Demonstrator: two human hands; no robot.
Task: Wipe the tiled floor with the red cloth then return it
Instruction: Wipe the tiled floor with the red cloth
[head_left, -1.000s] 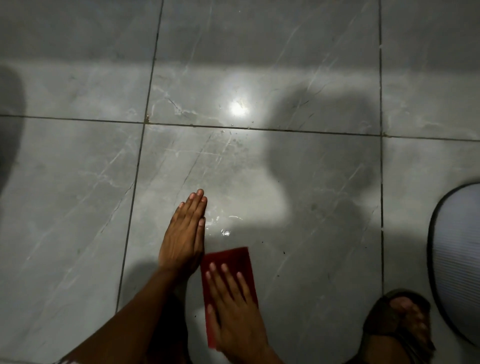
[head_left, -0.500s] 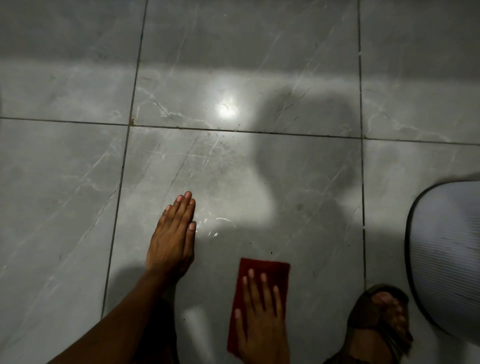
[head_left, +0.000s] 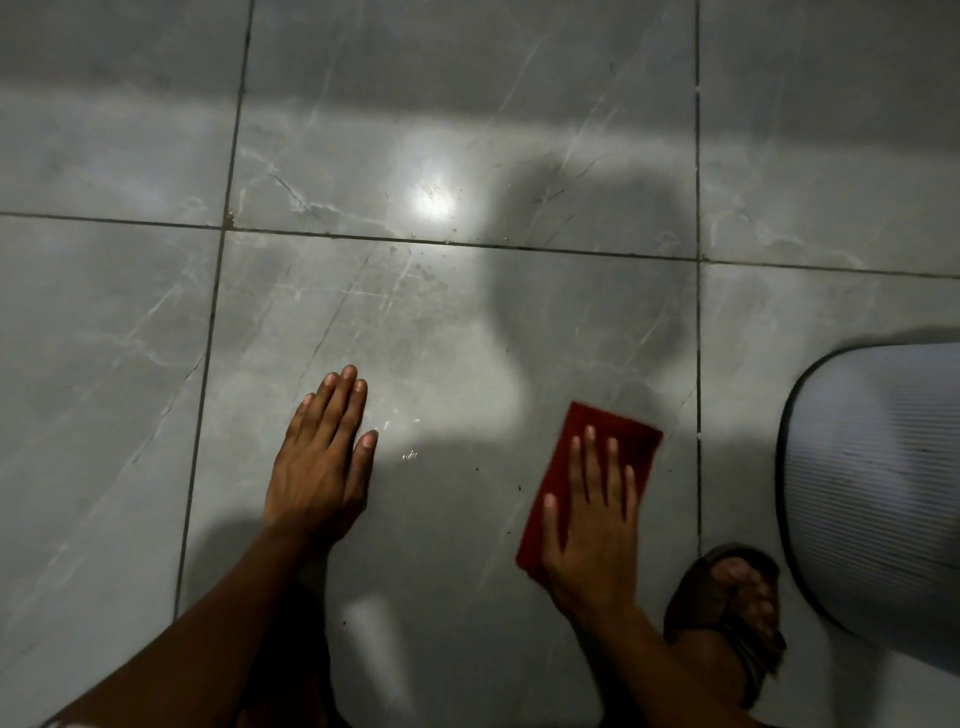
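Note:
The red cloth (head_left: 618, 441) lies flat as a folded rectangle on the grey marbled tiled floor (head_left: 441, 332), right of centre. My right hand (head_left: 595, 525) presses flat on its lower half, fingers spread, so only the cloth's upper end and left edge show. My left hand (head_left: 324, 462) rests palm down on the bare tile to the left, fingers together, holding nothing. A few small wet glints (head_left: 410, 454) shine on the tile between the hands.
My sandalled foot (head_left: 737, 597) stands just right of the cloth hand. A pale ribbed round object with a dark rim (head_left: 878, 493) fills the right edge. Grout lines cross the floor, and a lamp glare (head_left: 434, 200) sits on the far tile.
My right hand has slid the red cloth to the right and slightly forward, away from my left hand. The left hand has stayed planted on the tile.

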